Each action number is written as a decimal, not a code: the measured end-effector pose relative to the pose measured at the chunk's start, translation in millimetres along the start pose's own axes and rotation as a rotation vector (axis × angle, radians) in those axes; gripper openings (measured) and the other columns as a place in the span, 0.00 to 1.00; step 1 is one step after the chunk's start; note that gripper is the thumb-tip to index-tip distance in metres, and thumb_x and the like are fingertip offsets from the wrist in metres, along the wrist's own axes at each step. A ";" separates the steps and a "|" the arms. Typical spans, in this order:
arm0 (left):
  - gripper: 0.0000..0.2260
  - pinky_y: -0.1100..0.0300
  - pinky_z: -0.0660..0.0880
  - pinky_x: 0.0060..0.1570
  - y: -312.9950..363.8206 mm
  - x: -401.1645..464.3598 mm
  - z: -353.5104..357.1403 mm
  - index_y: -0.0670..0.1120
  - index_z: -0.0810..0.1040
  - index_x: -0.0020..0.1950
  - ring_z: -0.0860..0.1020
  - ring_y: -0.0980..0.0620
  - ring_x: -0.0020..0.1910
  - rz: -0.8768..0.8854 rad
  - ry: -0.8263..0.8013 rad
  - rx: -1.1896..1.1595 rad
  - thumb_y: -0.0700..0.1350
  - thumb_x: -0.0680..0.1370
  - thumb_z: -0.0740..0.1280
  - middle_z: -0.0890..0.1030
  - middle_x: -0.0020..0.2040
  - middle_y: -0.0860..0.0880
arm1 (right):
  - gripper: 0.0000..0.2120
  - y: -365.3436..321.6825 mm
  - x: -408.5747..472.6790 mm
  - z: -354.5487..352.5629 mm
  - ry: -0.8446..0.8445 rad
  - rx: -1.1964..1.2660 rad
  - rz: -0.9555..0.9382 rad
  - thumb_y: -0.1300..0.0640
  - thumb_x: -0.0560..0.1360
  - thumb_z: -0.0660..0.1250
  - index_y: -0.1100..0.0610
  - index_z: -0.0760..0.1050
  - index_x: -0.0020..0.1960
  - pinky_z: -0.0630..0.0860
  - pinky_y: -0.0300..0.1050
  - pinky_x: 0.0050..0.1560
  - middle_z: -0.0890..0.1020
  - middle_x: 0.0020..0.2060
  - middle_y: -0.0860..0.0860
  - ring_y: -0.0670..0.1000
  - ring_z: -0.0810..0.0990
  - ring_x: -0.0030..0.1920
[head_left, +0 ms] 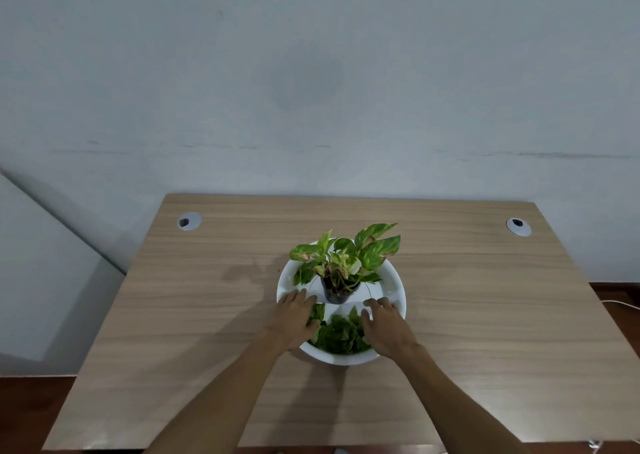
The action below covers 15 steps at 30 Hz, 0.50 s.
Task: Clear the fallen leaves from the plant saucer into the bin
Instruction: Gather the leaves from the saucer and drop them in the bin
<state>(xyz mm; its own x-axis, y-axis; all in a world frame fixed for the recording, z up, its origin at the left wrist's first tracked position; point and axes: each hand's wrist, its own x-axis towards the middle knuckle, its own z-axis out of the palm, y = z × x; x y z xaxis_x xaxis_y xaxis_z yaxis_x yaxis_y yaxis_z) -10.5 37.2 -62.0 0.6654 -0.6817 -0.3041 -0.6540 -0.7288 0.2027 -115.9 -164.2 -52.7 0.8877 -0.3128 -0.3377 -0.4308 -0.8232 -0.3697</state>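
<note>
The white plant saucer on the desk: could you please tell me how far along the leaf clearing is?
Early stage. Nothing looks binned, and no bin is in view. In hand: the left hand and right hand rest on either side of the pile of loose green leaves at the near side of the round white plastic saucer. Left: gather that pile, plus a leaf beside the small dark plant pot, and bin them.

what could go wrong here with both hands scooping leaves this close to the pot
The left hand and right hand flank the leaf pile, close to the small dark pot; a knock could tip it. Loose leaves could spill over the saucer rim onto the table. No bin is in view, so carrying may drop some.
</note>
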 end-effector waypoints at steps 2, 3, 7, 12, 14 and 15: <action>0.29 0.45 0.49 0.77 -4.2 6.7 4.4 0.45 0.56 0.77 0.53 0.40 0.77 -0.049 -0.086 0.085 0.58 0.80 0.54 0.57 0.77 0.40 | 0.28 5.0 5.9 -1.8 -0.089 -0.031 -0.002 0.46 0.79 0.41 0.60 0.65 0.70 0.63 0.54 0.68 0.69 0.67 0.60 0.60 0.63 0.69; 0.30 0.45 0.46 0.77 -5.5 8.9 6.7 0.45 0.54 0.77 0.52 0.40 0.77 -0.065 -0.110 0.120 0.59 0.80 0.53 0.57 0.77 0.40 | 0.34 8.0 9.3 -0.2 -0.121 -0.037 -0.026 0.45 0.75 0.35 0.61 0.65 0.70 0.60 0.55 0.69 0.67 0.69 0.60 0.61 0.62 0.69; 0.25 0.46 0.57 0.73 4.9 6.8 11.9 0.39 0.64 0.71 0.66 0.40 0.69 -0.075 -0.090 0.203 0.54 0.81 0.51 0.69 0.68 0.38 | 0.29 10.0 10.8 14.9 -0.169 -0.082 -0.024 0.44 0.77 0.42 0.61 0.68 0.65 0.62 0.55 0.67 0.72 0.64 0.61 0.61 0.66 0.67; 0.18 0.48 0.70 0.58 31.0 -14.3 -1.5 0.37 0.68 0.65 0.74 0.38 0.59 -0.089 -0.206 0.065 0.47 0.80 0.55 0.73 0.62 0.37 | 0.19 -6.5 -16.4 25.0 -0.232 -0.014 -0.032 0.50 0.81 0.51 0.60 0.68 0.65 0.65 0.56 0.64 0.71 0.62 0.60 0.64 0.67 0.63; 0.14 0.49 0.71 0.50 37.1 -19.9 -6.4 0.38 0.72 0.58 0.76 0.38 0.55 -0.055 -0.260 -0.013 0.46 0.79 0.56 0.75 0.55 0.38 | 0.19 -12.7 -27.3 24.5 -0.234 0.042 -0.027 0.50 0.81 0.52 0.61 0.69 0.63 0.66 0.54 0.63 0.72 0.59 0.60 0.62 0.68 0.61; 0.10 0.50 0.71 0.45 38.5 -21.8 -8.7 0.40 0.73 0.50 0.76 0.38 0.51 -0.045 -0.283 -0.063 0.45 0.78 0.57 0.75 0.49 0.40 | 0.18 -13.6 -30.0 24.6 -0.217 0.029 -0.054 0.50 0.81 0.53 0.61 0.69 0.61 0.68 0.53 0.63 0.72 0.58 0.60 0.61 0.70 0.60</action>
<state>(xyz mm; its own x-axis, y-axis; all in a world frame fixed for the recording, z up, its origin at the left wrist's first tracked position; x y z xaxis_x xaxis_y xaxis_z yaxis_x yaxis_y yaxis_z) -47.1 23.4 -39.5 0.5611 -0.6099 -0.5596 -0.5966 -0.7666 0.2373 -140.6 -132.1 -58.9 0.8554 -0.1567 -0.4937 -0.3906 -0.8211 -0.4162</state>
